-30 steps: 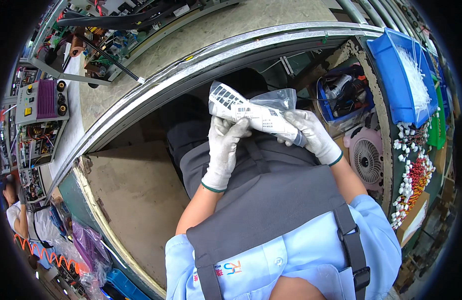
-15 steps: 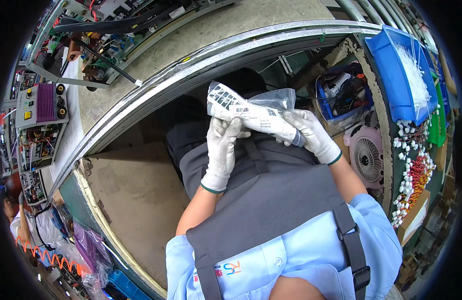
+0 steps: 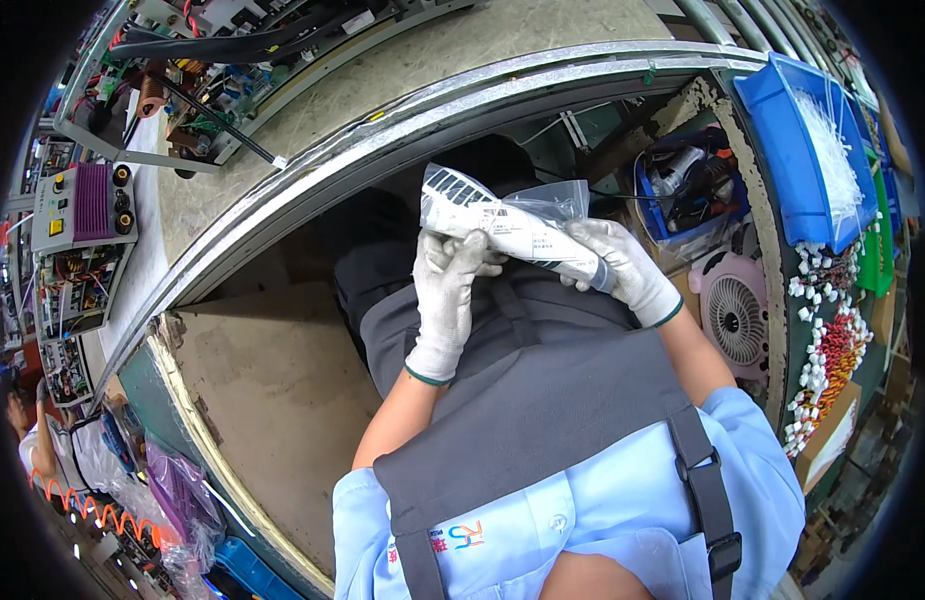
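Above my lap I hold a clear plastic bag (image 3: 561, 197) with a white printed packet (image 3: 518, 228) inside it. My left hand (image 3: 445, 300), in a white knit glove with a green cuff, pinches the packet's lower left part between thumb and fingers. The other end is gripped by my right hand (image 3: 628, 265), gloved the same way, with the thumb on top and the fingers beneath. The packet slants down from upper left to lower right. What lies inside the packet cannot be made out.
Beyond my lap runs the metal-edged workbench (image 3: 463, 95), bearing an open electronics chassis (image 3: 223, 90). At the right are a blue bin (image 3: 773, 110) of white ties, a toolbox (image 3: 658, 215), a pink fan (image 3: 733, 310) and bundled wires (image 3: 833, 345). A purple-fronted unit (image 3: 88, 205) stands left.
The packet has turned a little in my hands, so its printed face catches the light differently and its label looks shifted. Both hands keep their grip in nearly the same place.
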The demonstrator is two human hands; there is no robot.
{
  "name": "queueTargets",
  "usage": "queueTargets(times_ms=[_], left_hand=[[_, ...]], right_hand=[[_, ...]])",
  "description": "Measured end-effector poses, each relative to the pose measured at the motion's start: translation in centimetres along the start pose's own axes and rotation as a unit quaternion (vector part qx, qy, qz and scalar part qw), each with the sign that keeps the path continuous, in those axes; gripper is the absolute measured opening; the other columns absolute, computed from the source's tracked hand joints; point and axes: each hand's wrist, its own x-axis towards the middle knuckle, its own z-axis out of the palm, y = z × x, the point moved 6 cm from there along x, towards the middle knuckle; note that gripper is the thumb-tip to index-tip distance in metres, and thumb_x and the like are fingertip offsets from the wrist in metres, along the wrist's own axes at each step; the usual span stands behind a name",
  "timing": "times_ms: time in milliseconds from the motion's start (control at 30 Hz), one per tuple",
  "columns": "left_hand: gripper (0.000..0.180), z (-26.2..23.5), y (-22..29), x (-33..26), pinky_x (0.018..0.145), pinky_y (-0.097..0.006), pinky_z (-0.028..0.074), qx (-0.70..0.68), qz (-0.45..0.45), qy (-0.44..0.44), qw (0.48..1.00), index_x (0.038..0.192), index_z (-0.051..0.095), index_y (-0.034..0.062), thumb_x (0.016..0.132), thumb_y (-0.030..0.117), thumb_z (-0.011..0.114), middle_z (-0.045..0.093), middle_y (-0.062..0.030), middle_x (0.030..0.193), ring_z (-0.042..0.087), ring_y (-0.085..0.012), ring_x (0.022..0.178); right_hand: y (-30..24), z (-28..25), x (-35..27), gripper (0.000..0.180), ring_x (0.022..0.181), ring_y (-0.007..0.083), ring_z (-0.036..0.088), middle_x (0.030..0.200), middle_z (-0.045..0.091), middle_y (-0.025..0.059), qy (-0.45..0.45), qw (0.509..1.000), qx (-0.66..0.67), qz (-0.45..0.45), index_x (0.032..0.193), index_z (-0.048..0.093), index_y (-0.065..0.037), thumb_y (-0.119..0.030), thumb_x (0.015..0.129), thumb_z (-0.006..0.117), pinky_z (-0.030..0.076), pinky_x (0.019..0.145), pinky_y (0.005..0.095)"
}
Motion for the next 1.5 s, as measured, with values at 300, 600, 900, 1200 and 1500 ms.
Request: queueTargets(times_ms=[300,600,900,1200,1500], left_hand=[[0.027,-0.3,-0.1,0.0,0.06,-0.024,0.053,0.009,0.003,0.0,1.0,0.116,0.043,0.0007,0.099,0.02,0.049,0.062,-0.0132,0.1,0.067,-0.0176,0.072],[0.028,-0.2,0.1,-0.1,0.058,-0.023,0.053,0.016,0.004,-0.003,1.0,0.118,0.042,0.0004,0.1,0.021,0.047,0.062,-0.0135,0.101,0.068,-0.0182,0.072],[0.035,-0.9,1.1,-0.7,0.064,-0.027,0.054,-0.027,0.007,-0.02,0.999,0.125,0.038,0.001,0.097,0.018,0.052,0.063,-0.0135,0.097,0.066,-0.0196,0.074],[0.031,-5.1,9.1,-2.4,0.064,-0.027,0.055,-0.039,0.126,0.067,0.989,0.12,0.042,0.002,0.098,0.022,0.052,0.062,-0.0138,0.102,0.064,-0.0162,0.078],[0.052,-8.4,15.5,-9.9,0.07,-0.025,0.053,-0.044,0.231,0.227,0.945,0.127,0.043,0.0063,0.091,0.038,0.063,0.06,-0.005,0.106,0.063,-0.0126,0.084]], right_hand=[[1.0,-0.7,1.0,0.035,0.061,0.0181,0.065,0.086,0.067,0.015,-0.017,0.998,0.042,0.045,0.114,0.057,0.005,-0.024,0.095,0.057,0.051,0.044,0.0225],[1.0,-0.4,1.0,0.036,0.06,0.0169,0.063,0.086,0.066,0.015,-0.03,0.996,0.057,0.067,0.114,0.057,0.004,-0.027,0.095,0.057,0.049,0.043,0.0214],[-3.0,1.9,-0.9,0.037,0.063,0.015,0.065,0.09,0.067,0.014,-0.013,0.99,-0.132,-0.05,0.115,0.058,0.003,-0.028,0.094,0.059,0.051,0.047,0.0233],[-8.8,12.9,2.2,0.072,0.107,0.012,0.055,0.121,0.059,0.0063,-0.162,0.923,-0.292,-0.189,0.132,0.048,0.002,-0.005,0.068,0.081,0.044,0.092,0.0272],[-7.8,24.7,3.0,0.053,0.106,0.0316,0.059,0.113,0.061,0.0177,-0.281,0.711,-0.423,-0.486,0.121,0.055,0.0,0.005,0.069,0.068,0.046,0.092,0.0405]])
